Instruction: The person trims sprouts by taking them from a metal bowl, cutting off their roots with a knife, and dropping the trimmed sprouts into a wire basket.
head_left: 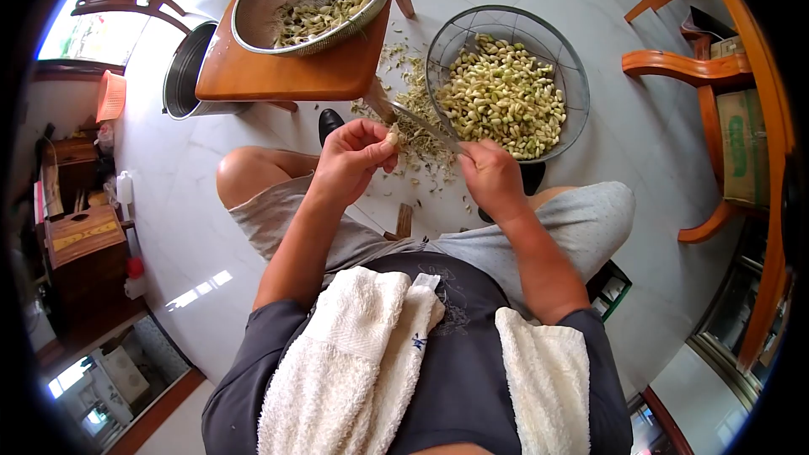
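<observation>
My left hand (352,158) is closed, pinching a small pale bulb-like piece (393,138) between thumb and fingertips. My right hand (493,175) grips a knife (430,125) by its handle. Its thin blade points up and left, passing just beyond the left fingertips. Past my right hand, a round wire-mesh basket (576,88) on the floor holds a heap of pale yellow-green pieces (504,97). A metal colander (253,21) on a wooden chair seat (282,80) contains stringier, greenish-brown pieces (329,17).
Trimmings (425,152) litter the tiled floor between my feet and around the chair leg. A metal bucket (177,76) stands left of the chair. Wooden furniture legs (691,67) and a cardboard box (743,147) are at the right. A towel (337,354) hangs over my shoulders.
</observation>
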Demonstrator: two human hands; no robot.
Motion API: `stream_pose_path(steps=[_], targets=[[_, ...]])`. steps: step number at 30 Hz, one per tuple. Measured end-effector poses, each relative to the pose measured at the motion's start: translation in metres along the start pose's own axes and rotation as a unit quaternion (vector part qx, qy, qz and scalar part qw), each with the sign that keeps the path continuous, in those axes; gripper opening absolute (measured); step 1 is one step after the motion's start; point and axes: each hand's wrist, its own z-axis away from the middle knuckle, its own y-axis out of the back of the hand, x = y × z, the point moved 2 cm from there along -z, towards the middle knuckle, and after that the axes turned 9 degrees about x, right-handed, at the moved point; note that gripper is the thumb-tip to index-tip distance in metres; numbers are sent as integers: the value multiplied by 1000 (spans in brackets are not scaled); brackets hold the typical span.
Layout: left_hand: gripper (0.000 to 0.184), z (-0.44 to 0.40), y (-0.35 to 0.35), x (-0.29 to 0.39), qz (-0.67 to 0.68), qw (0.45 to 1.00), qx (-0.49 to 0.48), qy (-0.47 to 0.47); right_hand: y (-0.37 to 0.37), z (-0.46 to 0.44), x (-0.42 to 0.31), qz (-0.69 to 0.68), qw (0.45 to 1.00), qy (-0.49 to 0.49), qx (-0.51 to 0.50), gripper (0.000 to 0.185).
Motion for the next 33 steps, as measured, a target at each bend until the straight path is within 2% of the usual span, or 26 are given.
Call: stream_pose_path(steps=[2,4,20,26,29,33], targets=[[15,0,4,3,33,999,-20,-23,2,-2,1,-41,999,-29,-4,17],[19,2,7,2,55,998,2,-5,2,-2,-1,-77,995,-59,-10,16],[24,-9,2,-6,103,994,-9,14,12,-3,-19,-154,986,-63,22,17],[22,-16,6,-6,45,998,48,6,13,-2,-17,-158,985,-63,20,17],[18,-22,15,-9,73,996,58,-10,15,-2,-18,-164,984,-58,24,17],[13,-24,18,-9,126,984,126,7,15,-1,-20,-161,986,-42,31,17]])
